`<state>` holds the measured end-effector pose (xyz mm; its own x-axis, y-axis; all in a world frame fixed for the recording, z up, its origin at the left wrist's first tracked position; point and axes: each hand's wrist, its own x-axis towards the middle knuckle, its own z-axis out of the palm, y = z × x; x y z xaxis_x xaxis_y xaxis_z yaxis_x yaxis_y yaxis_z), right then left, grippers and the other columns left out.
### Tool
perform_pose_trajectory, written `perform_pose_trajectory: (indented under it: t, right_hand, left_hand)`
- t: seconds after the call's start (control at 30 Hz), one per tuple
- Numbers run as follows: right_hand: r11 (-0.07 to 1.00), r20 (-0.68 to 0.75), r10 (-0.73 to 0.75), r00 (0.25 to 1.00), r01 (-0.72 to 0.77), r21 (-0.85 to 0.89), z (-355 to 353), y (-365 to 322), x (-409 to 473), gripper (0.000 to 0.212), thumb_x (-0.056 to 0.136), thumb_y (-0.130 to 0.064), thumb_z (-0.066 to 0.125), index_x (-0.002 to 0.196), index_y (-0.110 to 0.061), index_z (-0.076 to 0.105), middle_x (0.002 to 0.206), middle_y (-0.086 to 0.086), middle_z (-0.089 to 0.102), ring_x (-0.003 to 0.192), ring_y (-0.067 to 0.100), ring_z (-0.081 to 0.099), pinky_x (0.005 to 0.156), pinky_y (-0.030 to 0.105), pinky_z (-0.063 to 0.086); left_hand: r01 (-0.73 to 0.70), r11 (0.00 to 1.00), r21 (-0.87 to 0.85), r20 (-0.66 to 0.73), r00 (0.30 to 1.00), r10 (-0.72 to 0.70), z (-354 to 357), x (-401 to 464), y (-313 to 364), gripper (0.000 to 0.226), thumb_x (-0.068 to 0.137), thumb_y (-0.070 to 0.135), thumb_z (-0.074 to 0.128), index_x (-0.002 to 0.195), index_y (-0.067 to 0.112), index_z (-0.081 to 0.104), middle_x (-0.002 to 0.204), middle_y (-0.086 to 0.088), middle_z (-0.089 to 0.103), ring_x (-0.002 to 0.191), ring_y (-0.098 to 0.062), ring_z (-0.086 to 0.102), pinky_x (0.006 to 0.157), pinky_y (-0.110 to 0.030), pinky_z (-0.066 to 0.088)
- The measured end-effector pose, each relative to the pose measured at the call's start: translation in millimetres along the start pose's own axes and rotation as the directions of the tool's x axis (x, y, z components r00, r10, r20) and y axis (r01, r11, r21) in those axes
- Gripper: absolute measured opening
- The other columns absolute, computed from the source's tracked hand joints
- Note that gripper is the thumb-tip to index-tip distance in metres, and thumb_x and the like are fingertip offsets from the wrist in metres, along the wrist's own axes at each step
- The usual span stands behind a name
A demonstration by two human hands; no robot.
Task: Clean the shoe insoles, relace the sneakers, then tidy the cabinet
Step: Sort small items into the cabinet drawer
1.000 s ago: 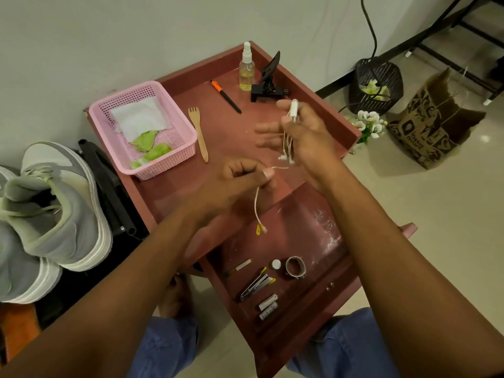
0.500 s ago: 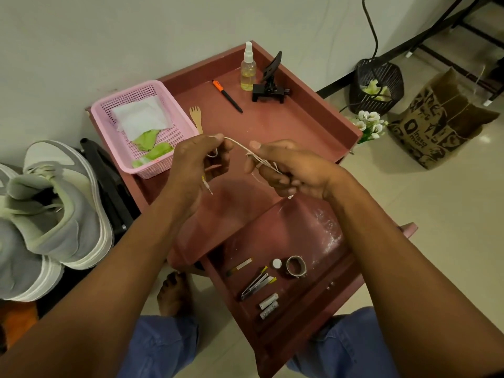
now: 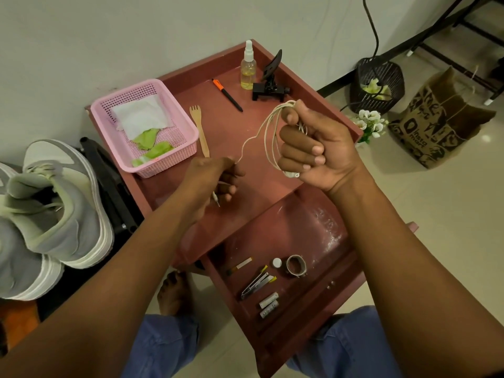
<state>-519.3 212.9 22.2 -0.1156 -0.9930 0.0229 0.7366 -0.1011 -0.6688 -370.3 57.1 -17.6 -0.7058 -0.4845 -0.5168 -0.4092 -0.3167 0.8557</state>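
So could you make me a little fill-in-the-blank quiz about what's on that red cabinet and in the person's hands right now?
1. The right hand grips a coiled white ____.
2. The basket holding white cloth is ____ in colour.
3. The wooden fork lies just to the right of the ____.
4. The nail clipper and two batteries lie in the open ____.

Missing words: cord; pink; basket; drawer

A pink latticed basket [image 3: 174,132] is seen on a reddish-brown cabinet [image 3: 272,175]. A white cord [image 3: 266,129] is shown, with grey, white-soled sneakers [image 3: 62,214] and an orange-capped black pen [image 3: 227,95].
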Motion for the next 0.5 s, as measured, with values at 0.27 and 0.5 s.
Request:
perform_pose_trajectory:
  t: [0.27, 0.5]
  right_hand:
    - [0.98, -0.177, -0.177, 0.968, 0.189, 0.055, -3.8, 5.1, 3.0, 0.032, 0.109, -0.029, 0.035, 0.1, -0.012, 0.06, 0.087, 0.006, 0.072, 0.079, 0.02, 0.07, 0.077, 0.036, 0.055]
    - [0.965, -0.187, -0.213, 0.959, 0.237, 0.115, -0.8, 6.6, 4.2, 0.025, 0.107, -0.023, 0.04, 0.109, -0.008, 0.06, 0.109, 0.017, 0.075, 0.107, 0.034, 0.071, 0.104, 0.052, 0.05]
  left_hand:
    - [-0.212, 0.959, 0.186, 0.294, 0.944, 0.151, 5.5, -3.4, -2.8, 0.019, 0.087, -0.001, 0.068, 0.104, 0.004, 0.078, 0.092, -0.014, 0.071, 0.076, -0.022, 0.063, 0.065, -0.023, 0.05]
    - [-0.237, 0.947, -0.219, 0.359, 0.882, 0.304, 5.5, -7.7, 3.5, 0.058, 0.086, 0.001, 0.051, 0.144, -0.002, 0.045, 0.118, -0.034, 0.067, 0.12, -0.043, 0.064, 0.11, -0.043, 0.047]
